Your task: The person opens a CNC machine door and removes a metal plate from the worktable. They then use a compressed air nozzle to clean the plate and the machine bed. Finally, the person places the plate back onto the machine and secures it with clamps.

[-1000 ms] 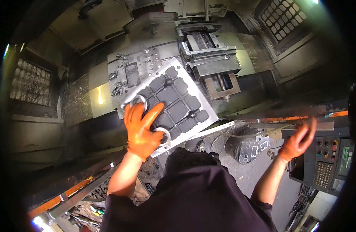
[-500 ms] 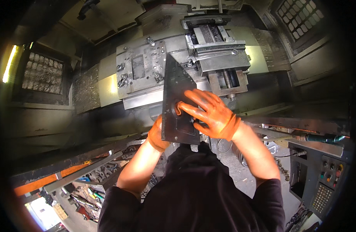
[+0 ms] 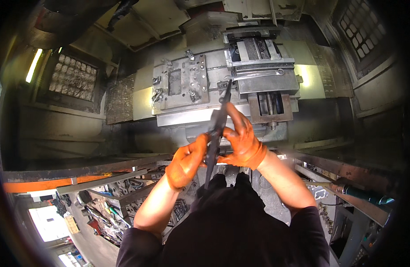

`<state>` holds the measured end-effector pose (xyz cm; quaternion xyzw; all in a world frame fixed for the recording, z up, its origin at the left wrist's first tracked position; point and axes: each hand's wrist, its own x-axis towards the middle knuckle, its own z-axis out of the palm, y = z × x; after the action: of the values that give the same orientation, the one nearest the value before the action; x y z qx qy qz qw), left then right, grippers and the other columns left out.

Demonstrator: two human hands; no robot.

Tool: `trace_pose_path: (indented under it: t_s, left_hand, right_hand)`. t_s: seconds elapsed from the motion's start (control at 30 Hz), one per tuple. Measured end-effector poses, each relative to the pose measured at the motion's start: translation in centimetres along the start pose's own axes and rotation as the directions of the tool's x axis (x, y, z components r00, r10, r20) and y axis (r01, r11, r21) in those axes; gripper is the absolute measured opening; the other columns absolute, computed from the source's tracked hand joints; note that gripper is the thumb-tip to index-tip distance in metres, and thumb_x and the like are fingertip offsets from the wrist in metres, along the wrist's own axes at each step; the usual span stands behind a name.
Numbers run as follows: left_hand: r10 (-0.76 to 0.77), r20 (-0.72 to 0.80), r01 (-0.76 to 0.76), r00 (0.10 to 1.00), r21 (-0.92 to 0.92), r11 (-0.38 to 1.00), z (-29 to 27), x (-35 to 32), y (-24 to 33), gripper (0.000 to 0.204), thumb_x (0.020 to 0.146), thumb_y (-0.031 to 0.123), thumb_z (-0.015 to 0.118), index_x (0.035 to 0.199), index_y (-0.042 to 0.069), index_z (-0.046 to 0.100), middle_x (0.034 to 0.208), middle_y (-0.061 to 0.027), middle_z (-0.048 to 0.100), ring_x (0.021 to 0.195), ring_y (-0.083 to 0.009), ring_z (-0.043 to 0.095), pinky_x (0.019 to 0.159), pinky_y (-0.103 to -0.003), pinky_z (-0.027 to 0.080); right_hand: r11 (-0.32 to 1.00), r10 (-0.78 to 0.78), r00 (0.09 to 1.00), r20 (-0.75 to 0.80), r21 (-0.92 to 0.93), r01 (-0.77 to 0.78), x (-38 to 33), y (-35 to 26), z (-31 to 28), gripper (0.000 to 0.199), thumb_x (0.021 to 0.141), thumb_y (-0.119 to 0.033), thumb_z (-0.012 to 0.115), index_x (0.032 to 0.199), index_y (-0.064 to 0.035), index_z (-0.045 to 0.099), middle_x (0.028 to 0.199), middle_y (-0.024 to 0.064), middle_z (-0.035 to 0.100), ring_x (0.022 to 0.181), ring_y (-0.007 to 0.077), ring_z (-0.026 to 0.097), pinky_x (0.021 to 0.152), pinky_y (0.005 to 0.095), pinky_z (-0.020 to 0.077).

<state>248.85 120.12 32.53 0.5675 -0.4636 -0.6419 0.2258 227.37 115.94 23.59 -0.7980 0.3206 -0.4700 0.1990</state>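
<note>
A dark, flat metal plate [image 3: 219, 120] stands nearly edge-on in front of my chest, its narrow end pointing away from me. My left hand [image 3: 186, 163], in an orange glove, is closed on its left side near the lower half. On the opposite side, my gloved right hand [image 3: 244, 144] grips it too, with the index finger stretched up along the plate and the thumb against it. Parts of the fingertips are hidden by the plate. Beyond its far tip lie a machine vise [image 3: 265, 83] and a drilled fixture plate [image 3: 198, 78] on the machine table.
A wrench [image 3: 263, 73] rests across the vise. Clamping bolts [image 3: 193, 95] stick up from the fixture plate. The machine's front sill [image 3: 93, 171] runs below the opening. Many tools [image 3: 108, 212] crowd a bench at lower left; a green-bodied tool [image 3: 365, 194] lies at right.
The plate has turned from showing its broad face to nearly edge-on. My left hand, mostly hidden behind it before, now shows at its left side. The view has shifted leftward.
</note>
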Motion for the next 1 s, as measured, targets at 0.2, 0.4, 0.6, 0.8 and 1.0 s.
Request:
trace_pose_path:
  t_s: [0.2,0.4,0.6,0.8,1.0]
  left_hand:
    - [0.684,0.292,-0.739,0.668,0.372,0.562,0.1,-0.6,3.4,0.032,0.098,-0.001,0.056,0.128,-0.012,0.061,0.133,-0.0259,0.064,0.117,-0.0391,0.064,0.097,-0.040,0.052]
    - [0.751,0.245,-0.790,0.613,0.163,0.592,0.9,-0.5,4.5,0.035,0.091,-0.008,0.062,0.126,-0.010,0.061,0.132,-0.0291,0.062,0.118,-0.0443,0.064,0.098,-0.045,0.052]
    - [0.598,-0.542,-0.468,0.591,0.374,0.801,-10.3,0.8,-7.8,0.049,0.102,0.004,0.056,0.150,-0.003,0.045,0.142,-0.0214,0.057,0.125,-0.0293,0.060,0.110,-0.041,0.045]
    - [0.121,-0.185,-0.192,0.975,-0.438,0.878,-12.0,5.2,-12.2,0.059,0.107,0.040,0.054,0.142,-0.007,0.052,0.133,-0.0131,0.063,0.123,-0.0205,0.059,0.107,-0.036,0.044]
    - [0.237,-0.141,-0.269,0.961,-0.669,0.692,-13.4,6.4,-13.8,0.041,0.101,0.027,0.063,0.125,-0.005,0.064,0.113,-0.0066,0.069,0.103,-0.0150,0.062,0.096,-0.031,0.047]
  right_hand:
    - [0.763,0.298,0.944,-0.144,0.630,-0.145,0.2,1.5,3.3,0.109,0.059,-0.034,0.101,0.148,-0.0050,0.044,0.159,0.0260,0.030,0.143,0.0418,0.040,0.113,0.0482,0.0415]
    - [0.519,0.604,0.794,-0.075,0.793,-0.320,-0.1,3.1,8.4,0.102,0.060,-0.031,0.099,0.143,-0.0048,0.047,0.150,0.0228,0.034,0.135,0.0379,0.042,0.107,0.0455,0.0428]
    - [0.462,0.735,0.674,-0.082,0.787,-0.408,0.4,3.9,12.1,0.095,0.061,-0.027,0.097,0.139,-0.0045,0.050,0.142,0.0196,0.038,0.127,0.0341,0.045,0.102,0.0428,0.0440]
    - [0.444,0.814,0.568,-0.122,0.760,-0.474,0.0,3.5,14.4,0.088,0.061,-0.024,0.096,0.135,-0.0042,0.052,0.133,0.0163,0.043,0.119,0.0302,0.047,0.097,0.0401,0.0452]
    - [0.443,0.852,0.496,-0.164,0.730,-0.520,0.6,4.8,16.4,0.081,0.062,-0.021,0.094,0.131,-0.0039,0.055,0.124,0.0131,0.047,0.111,0.0264,0.050,0.091,0.0374,0.0464]
